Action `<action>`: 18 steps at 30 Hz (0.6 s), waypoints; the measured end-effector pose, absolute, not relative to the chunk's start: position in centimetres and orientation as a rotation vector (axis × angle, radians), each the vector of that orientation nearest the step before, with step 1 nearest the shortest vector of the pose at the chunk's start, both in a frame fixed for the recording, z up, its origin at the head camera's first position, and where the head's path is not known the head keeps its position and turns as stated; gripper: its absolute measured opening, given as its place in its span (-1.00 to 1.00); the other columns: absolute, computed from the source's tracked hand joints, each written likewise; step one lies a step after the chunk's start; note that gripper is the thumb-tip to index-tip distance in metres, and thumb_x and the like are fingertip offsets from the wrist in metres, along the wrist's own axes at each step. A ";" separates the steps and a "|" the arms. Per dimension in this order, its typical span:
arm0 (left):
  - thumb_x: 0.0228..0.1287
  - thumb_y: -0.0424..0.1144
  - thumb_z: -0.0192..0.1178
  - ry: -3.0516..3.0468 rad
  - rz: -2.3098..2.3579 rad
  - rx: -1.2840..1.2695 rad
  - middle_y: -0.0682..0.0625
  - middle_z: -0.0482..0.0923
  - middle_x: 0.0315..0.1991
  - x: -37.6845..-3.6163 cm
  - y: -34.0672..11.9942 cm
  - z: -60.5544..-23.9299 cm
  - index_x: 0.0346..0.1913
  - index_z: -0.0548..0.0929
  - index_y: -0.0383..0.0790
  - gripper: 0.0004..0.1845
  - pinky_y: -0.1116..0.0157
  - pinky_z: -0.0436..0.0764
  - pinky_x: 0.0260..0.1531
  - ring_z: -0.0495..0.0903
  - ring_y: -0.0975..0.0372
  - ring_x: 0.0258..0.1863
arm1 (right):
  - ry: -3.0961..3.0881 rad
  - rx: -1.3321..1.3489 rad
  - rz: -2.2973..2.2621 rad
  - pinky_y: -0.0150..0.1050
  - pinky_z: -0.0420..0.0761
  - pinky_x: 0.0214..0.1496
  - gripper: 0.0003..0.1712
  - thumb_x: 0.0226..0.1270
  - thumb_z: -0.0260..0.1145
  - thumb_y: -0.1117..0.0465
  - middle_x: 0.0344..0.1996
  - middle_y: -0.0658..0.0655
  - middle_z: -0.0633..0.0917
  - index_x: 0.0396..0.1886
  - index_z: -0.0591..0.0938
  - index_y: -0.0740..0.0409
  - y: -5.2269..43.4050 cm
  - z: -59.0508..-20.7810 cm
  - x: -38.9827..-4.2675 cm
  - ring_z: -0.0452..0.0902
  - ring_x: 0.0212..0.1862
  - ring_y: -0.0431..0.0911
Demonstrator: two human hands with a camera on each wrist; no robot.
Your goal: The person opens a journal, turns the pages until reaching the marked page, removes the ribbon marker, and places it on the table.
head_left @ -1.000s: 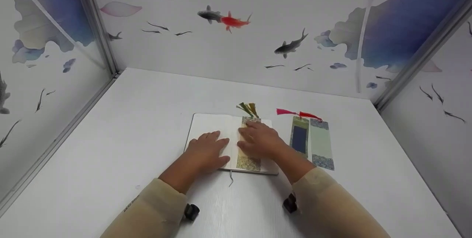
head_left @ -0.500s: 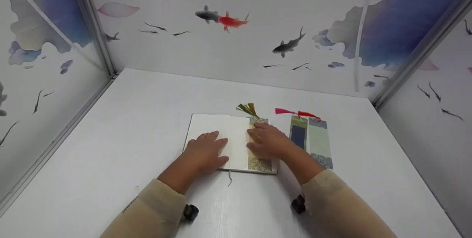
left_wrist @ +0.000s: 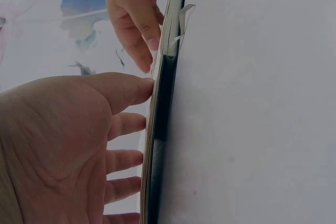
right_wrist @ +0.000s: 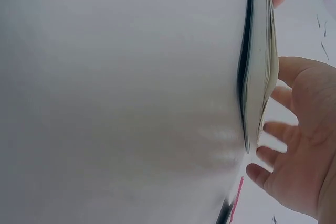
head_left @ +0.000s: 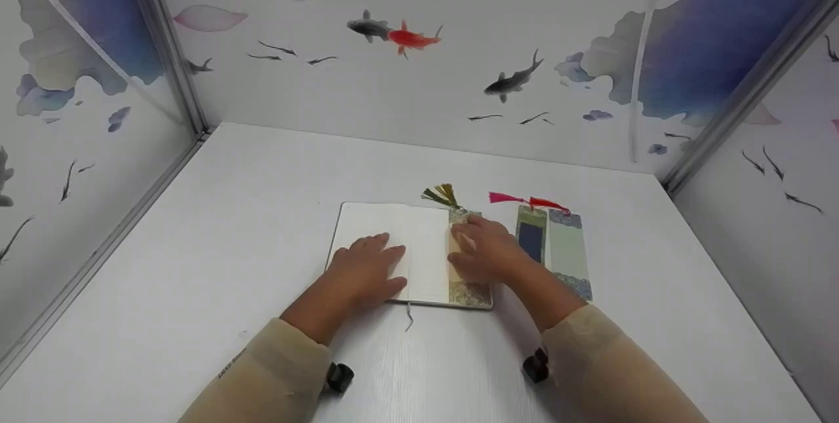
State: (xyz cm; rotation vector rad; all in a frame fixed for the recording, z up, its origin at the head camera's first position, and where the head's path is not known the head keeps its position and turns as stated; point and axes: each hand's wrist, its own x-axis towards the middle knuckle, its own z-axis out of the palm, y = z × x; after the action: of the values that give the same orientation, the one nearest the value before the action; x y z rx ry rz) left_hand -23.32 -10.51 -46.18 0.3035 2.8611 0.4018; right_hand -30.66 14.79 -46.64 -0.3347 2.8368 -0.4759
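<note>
- the desk (head_left: 229, 226) is white and boxed in by walls (head_left: 459, 69) printed with fish and blue leaves.
- an open notebook (head_left: 393, 229) lies flat on the desk in front of you, blank pages up; its ribbon (head_left: 409, 318) hangs off the near edge.
- your left hand (head_left: 367, 272) lies palm down on the left page, fingers straight and spread, gripping nothing; the left wrist view shows the fingertips against the page edge (left_wrist: 155, 145).
- your right hand (head_left: 485, 252) rests on the right page over a patterned bookmark (head_left: 468, 292), near the notebook's right edge. its fingers lie flat on the strip, relaxed, pressing rather than pinching.
- the bookmark runs along the page from far to near; its green and yellow tassel (head_left: 442, 195) sticks out past the notebook's far edge.
- two more bookmarks lie side by side on the desk just right of the notebook, touching each other: a blue one (head_left: 529, 239) nearer the notebook and a pale green one (head_left: 569, 252) beyond it.
- their tassels, pink (head_left: 503, 198) and red (head_left: 547, 204), lie pointing left at the far ends.
- the right wrist view shows the notebook edge-on (right_wrist: 257, 77) with your right fingers (right_wrist: 273, 129) beside the pages.
</note>
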 end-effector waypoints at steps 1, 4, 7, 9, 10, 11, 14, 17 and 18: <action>0.56 0.19 0.15 2.859 0.404 0.300 -0.07 0.12 0.74 -23.3 -10.5 -46.2 0.68 0.30 0.13 -0.27 -0.24 0.19 0.64 0.09 -0.06 0.74 | 2.847 -0.302 -0.473 0.39 0.18 0.67 -0.15 0.47 0.34 -0.24 0.74 0.15 0.20 0.68 0.35 -0.20 14.8 -46.6 -30.6 0.05 0.74 0.28; 0.56 0.19 0.16 2.854 0.400 0.294 -0.07 0.12 0.75 -23.4 -10.4 -46.2 0.69 0.29 0.14 -0.26 -0.23 0.19 0.65 0.09 -0.06 0.74 | 2.864 -0.204 -0.469 0.41 0.21 0.66 -0.03 0.40 0.38 -0.31 0.71 0.21 0.24 0.69 0.33 -0.08 14.7 -46.3 -30.3 0.09 0.71 0.33; 0.56 0.18 0.16 2.853 0.397 0.300 -0.07 0.12 0.75 -23.4 -10.4 -46.1 0.69 0.29 0.13 -0.26 -0.23 0.19 0.65 0.09 -0.05 0.74 | 2.866 -0.136 -0.468 0.37 0.27 0.64 0.03 0.39 0.40 -0.31 0.66 0.28 0.31 0.69 0.30 0.05 14.5 -46.1 -30.1 0.18 0.68 0.34; 0.57 0.19 0.15 2.853 0.391 0.305 -0.07 0.11 0.75 -23.4 -10.5 -46.1 0.69 0.28 0.13 -0.26 -0.23 0.19 0.65 0.09 -0.06 0.75 | 2.868 -0.094 -0.485 0.34 0.35 0.61 0.03 0.39 0.42 -0.28 0.62 0.32 0.38 0.67 0.32 0.11 14.5 -46.0 -30.0 0.30 0.62 0.32; 0.57 0.19 0.15 2.853 0.389 0.309 -0.08 0.11 0.75 -23.4 -10.5 -46.0 0.69 0.28 0.12 -0.26 -0.23 0.20 0.64 0.09 -0.06 0.74 | 2.868 -0.076 -0.495 0.32 0.39 0.59 0.03 0.38 0.44 -0.27 0.59 0.33 0.41 0.66 0.33 0.15 14.5 -45.9 -30.0 0.38 0.58 0.30; 0.58 0.19 0.14 2.852 0.387 0.311 -0.08 0.11 0.75 -23.5 -10.5 -46.0 0.69 0.28 0.12 -0.26 -0.23 0.20 0.64 0.08 -0.06 0.75 | 2.867 -0.061 -0.503 0.30 0.43 0.57 0.03 0.39 0.44 -0.25 0.57 0.35 0.45 0.66 0.33 0.18 14.5 -45.9 -30.0 0.44 0.53 0.28; 0.58 0.19 0.13 2.850 0.378 0.315 -0.08 0.09 0.75 -23.5 -10.6 -46.0 0.70 0.26 0.12 -0.26 -0.23 0.19 0.64 0.07 -0.06 0.75 | 2.847 -0.012 -0.553 0.25 0.51 0.53 0.02 0.38 0.46 -0.22 0.50 0.36 0.52 0.63 0.35 0.25 14.7 -45.9 -30.1 0.56 0.38 0.21; 0.59 0.19 0.13 2.851 0.381 0.323 -0.08 0.09 0.75 -23.5 -10.7 -46.1 0.70 0.26 0.12 -0.26 -0.24 0.20 0.64 0.07 -0.07 0.75 | 2.804 0.063 -0.678 0.21 0.54 0.52 0.02 0.38 0.49 -0.15 0.44 0.33 0.58 0.64 0.32 0.24 15.3 -45.9 -30.2 0.58 0.35 0.17; 0.58 0.19 0.13 2.854 0.380 0.327 -0.08 0.10 0.75 -23.5 -10.7 -46.2 0.70 0.26 0.11 -0.26 -0.24 0.21 0.63 0.08 -0.07 0.74 | 2.797 0.073 -0.723 0.19 0.55 0.51 0.01 0.39 0.49 -0.12 0.42 0.33 0.60 0.64 0.32 0.25 15.6 -45.9 -30.2 0.59 0.35 0.17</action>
State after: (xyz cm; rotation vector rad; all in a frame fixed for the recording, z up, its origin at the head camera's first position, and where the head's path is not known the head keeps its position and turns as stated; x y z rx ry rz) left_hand -23.49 -10.67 -46.21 0.3271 2.8540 0.3802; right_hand -30.20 15.55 -45.89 0.0732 2.7972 -0.7228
